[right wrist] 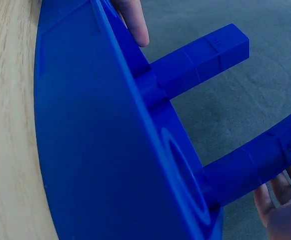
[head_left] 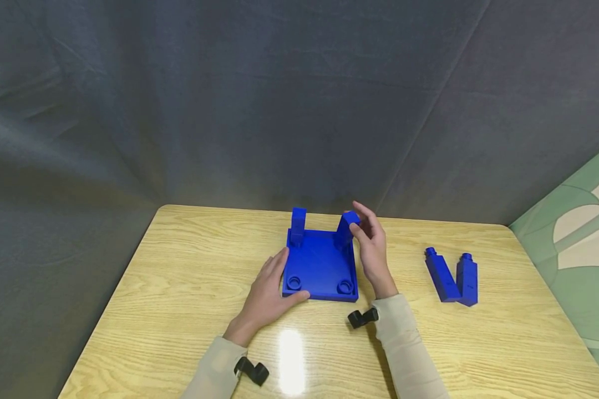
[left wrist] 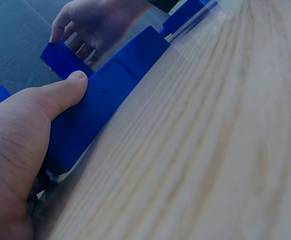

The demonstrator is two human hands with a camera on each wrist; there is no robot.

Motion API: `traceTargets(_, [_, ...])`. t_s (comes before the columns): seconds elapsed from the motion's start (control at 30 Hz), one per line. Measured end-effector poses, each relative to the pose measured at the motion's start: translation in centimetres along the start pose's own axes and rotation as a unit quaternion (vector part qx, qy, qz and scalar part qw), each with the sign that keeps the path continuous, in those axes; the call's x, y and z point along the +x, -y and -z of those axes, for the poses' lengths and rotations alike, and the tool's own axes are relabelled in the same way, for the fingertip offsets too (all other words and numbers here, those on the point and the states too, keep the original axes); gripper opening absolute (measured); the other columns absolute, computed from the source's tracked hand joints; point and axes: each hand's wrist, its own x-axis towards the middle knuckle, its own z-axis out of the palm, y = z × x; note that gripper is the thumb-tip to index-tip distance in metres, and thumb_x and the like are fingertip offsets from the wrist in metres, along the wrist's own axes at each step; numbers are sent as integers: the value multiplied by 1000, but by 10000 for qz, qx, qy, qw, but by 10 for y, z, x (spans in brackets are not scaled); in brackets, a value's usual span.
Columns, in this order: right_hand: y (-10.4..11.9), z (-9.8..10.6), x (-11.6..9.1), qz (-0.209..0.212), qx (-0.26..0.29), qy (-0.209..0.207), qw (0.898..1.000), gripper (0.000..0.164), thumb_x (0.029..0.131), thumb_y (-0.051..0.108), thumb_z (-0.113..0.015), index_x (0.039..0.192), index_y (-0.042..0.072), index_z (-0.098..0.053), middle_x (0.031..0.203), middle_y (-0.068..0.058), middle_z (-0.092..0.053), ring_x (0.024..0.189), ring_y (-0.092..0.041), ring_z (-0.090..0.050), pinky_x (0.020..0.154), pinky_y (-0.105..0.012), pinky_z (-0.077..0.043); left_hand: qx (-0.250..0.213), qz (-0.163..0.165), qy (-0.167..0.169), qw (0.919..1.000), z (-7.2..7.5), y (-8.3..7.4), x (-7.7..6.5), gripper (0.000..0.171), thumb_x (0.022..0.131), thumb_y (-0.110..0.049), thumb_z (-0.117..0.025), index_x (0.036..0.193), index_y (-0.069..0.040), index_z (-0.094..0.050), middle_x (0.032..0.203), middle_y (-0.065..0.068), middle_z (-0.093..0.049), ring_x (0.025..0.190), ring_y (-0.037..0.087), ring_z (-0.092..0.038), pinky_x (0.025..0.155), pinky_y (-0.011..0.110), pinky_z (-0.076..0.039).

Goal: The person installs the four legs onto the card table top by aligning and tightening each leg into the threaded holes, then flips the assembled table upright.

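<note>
A square blue plastic panel [head_left: 319,266] with a raised rim, like an upturned toy table top, lies on the table. Two round sockets show at its near corners. One blue leg [head_left: 298,224] stands upright at the far left corner. At the far right corner, another blue leg [head_left: 346,226] leans slightly outward, pinched near its top by my right hand [head_left: 373,249]. My left hand [head_left: 267,296] grips the panel's near left corner, its thumb [left wrist: 70,90] on the front wall and its fingers along the left side. In the right wrist view, the held leg's lower end [right wrist: 225,180] meets the socket.
Two loose blue legs, a left one [head_left: 444,280] and a right one [head_left: 467,282], lie to the right on the wooden table [head_left: 189,266], their narrow threaded ends pointing away. A dark grey curtain [head_left: 279,111] hangs behind the far edge. Green-patterned fabric [head_left: 589,288] borders the right side.
</note>
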Motion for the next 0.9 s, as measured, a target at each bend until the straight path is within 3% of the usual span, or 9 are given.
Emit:
traceTargets(0.1, [-1, -1, 1, 45, -203, -179, 9996, 48, 109, 0, -65, 157, -2, -57, 125, 1, -60, 113, -13, -56, 97, -21, -48, -5, -16, -15, 10000, 0, 0, 0, 113, 95, -59, -83, 179, -16, -20, 184, 8, -24, 169, 45, -19, 130, 74, -25])
traceTargets(0.2, [-3, -1, 1, 121, -269, -244, 9993, 49, 108, -1, -68, 156, -2, -59, 120, 4, -57, 112, -14, -55, 97, -21, -47, 14, -78, -52, 10000, 0, 2, 1, 113, 95, -58, -83, 179, -14, -21, 184, 9, -25, 168, 46, -20, 130, 73, -26])
traceTargets(0.63, [-5, -4, 1, 163, -423, -588, 9972, 51, 102, -3, -77, 150, -7, -60, 118, 0, -62, 114, -13, -61, 97, -18, -53, -12, -80, -120, 9999, -1, 1, 2, 113, 94, -60, -84, 178, -12, -25, 182, 11, -29, 167, 44, -24, 129, 72, -30])
traceTargets(0.9, [-4, -4, 0, 276, -630, -562, 9960, 50, 101, -2, -78, 148, -8, -61, 117, -9, -62, 108, -13, -61, 97, -20, -52, 24, -50, -106, 9999, -1, 1, 1, 113, 94, -60, -84, 178, -13, -25, 183, 11, -28, 168, 43, -24, 129, 71, -30])
